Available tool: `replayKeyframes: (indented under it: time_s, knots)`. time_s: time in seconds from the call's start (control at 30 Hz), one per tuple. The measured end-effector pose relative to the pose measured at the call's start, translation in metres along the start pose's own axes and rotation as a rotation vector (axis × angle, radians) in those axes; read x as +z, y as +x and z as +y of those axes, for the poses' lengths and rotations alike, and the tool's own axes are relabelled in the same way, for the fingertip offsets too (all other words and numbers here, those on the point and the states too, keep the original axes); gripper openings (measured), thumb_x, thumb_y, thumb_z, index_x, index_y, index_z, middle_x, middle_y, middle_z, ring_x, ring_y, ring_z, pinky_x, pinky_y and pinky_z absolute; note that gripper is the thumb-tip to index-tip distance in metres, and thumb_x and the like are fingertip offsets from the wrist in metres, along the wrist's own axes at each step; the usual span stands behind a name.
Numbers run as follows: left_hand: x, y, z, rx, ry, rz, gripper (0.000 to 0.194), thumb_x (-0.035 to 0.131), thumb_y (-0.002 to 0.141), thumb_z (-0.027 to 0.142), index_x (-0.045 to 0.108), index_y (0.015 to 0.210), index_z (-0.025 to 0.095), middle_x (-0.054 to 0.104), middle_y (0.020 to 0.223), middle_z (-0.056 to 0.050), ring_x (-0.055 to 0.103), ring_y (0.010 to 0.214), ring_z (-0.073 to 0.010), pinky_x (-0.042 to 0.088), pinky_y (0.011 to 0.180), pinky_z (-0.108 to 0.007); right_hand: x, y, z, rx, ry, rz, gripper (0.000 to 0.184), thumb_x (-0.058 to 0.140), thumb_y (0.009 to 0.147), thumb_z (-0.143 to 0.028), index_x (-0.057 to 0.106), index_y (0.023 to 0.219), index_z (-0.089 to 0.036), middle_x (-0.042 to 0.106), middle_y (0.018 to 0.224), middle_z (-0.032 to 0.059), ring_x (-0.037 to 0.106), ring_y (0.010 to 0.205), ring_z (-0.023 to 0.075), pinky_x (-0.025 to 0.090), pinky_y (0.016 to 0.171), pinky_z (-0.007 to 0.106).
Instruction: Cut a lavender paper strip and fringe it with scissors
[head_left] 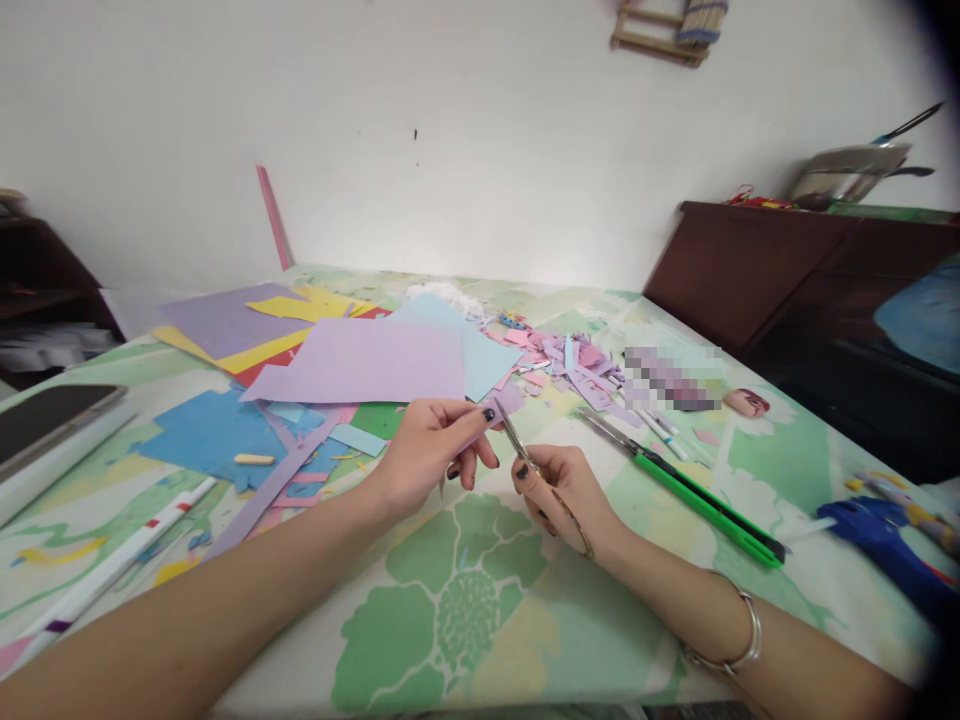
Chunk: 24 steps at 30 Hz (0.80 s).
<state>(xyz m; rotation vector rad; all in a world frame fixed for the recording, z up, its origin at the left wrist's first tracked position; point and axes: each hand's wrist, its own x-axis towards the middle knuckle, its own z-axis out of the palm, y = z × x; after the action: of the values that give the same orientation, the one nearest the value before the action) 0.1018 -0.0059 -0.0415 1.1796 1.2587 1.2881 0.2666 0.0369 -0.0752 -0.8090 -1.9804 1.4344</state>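
Near edge first: we have the worktop (pixel 600 640), covered in a green-and-white floral cloth. Right hand (pixel 566 490) comes in from the near right, silver metal bangle (pixel 752 625) on the wrist. Fingers curled and closed around slim gold-and-silver metal scissors (pixel 519 437); the handle sits mostly inside the grip. Long axis of the scissors runs near right to far left, tips toward the left fingertips. Blades look narrow together; we can't tell the exact gap.

Left hand (pixel 424 445) comes from the near left. Thumb and index narrowed to a pinch on a small lilac paper piece (pixel 511 400); other fingers loosely bent, below and to the right. The piece sticks out right of that thumb, its visible length running roughly left to right, and lies far and left of the right fingers. Left hand is nearer, in contact; on the right side only the blade tips reach it. They overlap it in view; cut or contact we can't confirm.

Right of the right hand: green plastic box cutter (pixel 709 505). Farther: large lilac paper sheet (pixel 375 360), and to its right a pink-and-purple paper scrap heap (pixel 589 375).
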Motion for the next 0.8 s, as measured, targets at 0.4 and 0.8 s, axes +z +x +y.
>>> replayKeyframes:
  time_s: [0.4, 0.8]
  knots:
    - [0.0009, -0.0004, 0.0009, -0.012, -0.019, 0.004, 0.024, 0.054, 0.082, 0.027, 0.063, 0.068, 0.010, 0.062, 0.052, -0.002, 0.046, 0.031, -0.0046, 0.021, 0.035, -0.018, -0.0003, 0.0000, 0.0021, 0.002, 0.000, 0.009, 0.046, 0.057, 0.075, -0.057, 0.040, 0.058, -0.018, 0.027, 0.040, -0.0083, 0.023, 0.035, 0.0050, 0.015, 0.037, 0.021]
    - [0.0003, -0.0020, 0.0004, -0.006, -0.011, 0.007, 0.024, 0.053, 0.081, 0.025, 0.061, 0.063, 0.011, 0.063, 0.052, -0.002, 0.047, 0.032, -0.0046, 0.022, 0.035, -0.018, -0.0007, 0.0005, 0.0007, 0.033, -0.010, 0.047, 0.046, 0.065, 0.069, -0.052, 0.037, 0.053, -0.019, 0.028, 0.039, -0.0078, 0.024, 0.036, 0.0051, 0.015, 0.037, 0.020]
